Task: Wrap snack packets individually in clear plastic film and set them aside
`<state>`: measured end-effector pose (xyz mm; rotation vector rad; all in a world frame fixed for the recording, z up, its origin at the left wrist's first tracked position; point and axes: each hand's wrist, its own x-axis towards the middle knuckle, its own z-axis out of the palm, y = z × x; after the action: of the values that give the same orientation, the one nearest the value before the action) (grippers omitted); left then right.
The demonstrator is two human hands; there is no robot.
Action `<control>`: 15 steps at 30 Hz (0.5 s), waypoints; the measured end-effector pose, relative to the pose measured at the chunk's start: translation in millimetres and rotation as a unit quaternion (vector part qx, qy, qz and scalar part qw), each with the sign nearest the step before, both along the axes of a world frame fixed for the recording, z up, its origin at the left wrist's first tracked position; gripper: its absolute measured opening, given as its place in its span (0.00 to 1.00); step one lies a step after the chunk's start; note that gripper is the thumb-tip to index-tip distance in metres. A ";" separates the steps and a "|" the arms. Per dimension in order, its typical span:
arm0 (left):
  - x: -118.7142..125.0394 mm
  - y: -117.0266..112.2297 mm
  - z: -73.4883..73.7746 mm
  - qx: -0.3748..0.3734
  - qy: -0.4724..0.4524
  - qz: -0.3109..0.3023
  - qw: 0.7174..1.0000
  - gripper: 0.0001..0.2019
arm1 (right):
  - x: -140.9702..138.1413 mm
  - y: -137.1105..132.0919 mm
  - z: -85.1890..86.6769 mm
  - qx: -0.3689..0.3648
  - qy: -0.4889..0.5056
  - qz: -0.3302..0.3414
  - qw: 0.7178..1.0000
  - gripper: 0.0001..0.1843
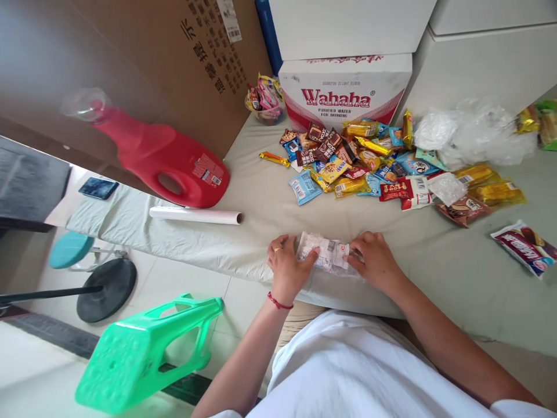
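A small clear bag with white snack packets (322, 252) lies at the near edge of the grey-covered table (243, 232). My left hand (288, 268) pinches its left end, fingers curled, a ring on one finger and a red cord at the wrist. My right hand (375, 260) grips its right end with closed fingers. Both hands rest on the cloth.
A heap of coloured snack packets (369, 165) lies mid-table, with clear plastic bags (474, 136) to its right. A white roll (195, 216) and red jug (161, 157) sit left, a Wahaha box (346, 90) behind. A green stool (143, 348) lies tipped on the floor.
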<state>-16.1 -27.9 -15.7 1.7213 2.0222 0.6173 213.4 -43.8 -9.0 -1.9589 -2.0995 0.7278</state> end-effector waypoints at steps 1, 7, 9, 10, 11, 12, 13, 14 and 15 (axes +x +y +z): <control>1.0 -0.3 0.2 -0.003 -0.009 -0.010 1.000 0.23 | -2.3 -1.5 1.4 0.004 0.000 0.006 1.000 0.07; 27.5 -13.5 20.4 0.017 -0.162 -0.026 0.986 0.16 | -8.9 -6.4 11.4 -0.049 0.084 -0.046 0.994 0.08; 39.6 -18.3 22.3 0.087 -0.163 -0.053 0.981 0.16 | -10.9 -7.8 8.8 -0.060 0.205 -0.084 0.973 0.08; 45.3 -19.8 19.9 0.139 -0.144 -0.089 0.976 0.15 | -12.6 -8.2 6.1 -0.056 0.283 -0.109 0.951 0.09; 50.8 -20.5 15.2 0.192 -0.118 -0.136 0.965 0.13 | -14.5 -8.3 2.9 -0.054 0.362 -0.137 0.920 0.11; 55.8 -20.6 8.6 0.239 -0.090 -0.189 0.948 0.10 | -16.4 -8.0 -0.3 -0.058 0.436 -0.165 0.883 0.13; 60.4 -20.3 0.9 0.276 -0.061 -0.243 0.928 0.08 | -17.9 -7.5 -3.3 -0.069 0.501 -0.188 0.842 0.16; 64.4 -19.7 -7.1 0.305 -0.034 -0.290 0.907 0.08 | -18.7 -6.8 -5.7 -0.083 0.551 -0.207 0.804 0.19; 67.7 -19.0 -14.5 0.326 -0.010 -0.324 0.888 0.10 | -18.5 -6.1 -7.3 -0.098 0.585 -0.219 0.775 0.21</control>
<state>51.6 -46.9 -30.3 2.5690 1.1198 1.1278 194.9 -49.9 -16.3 -1.2986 -0.7993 1.5301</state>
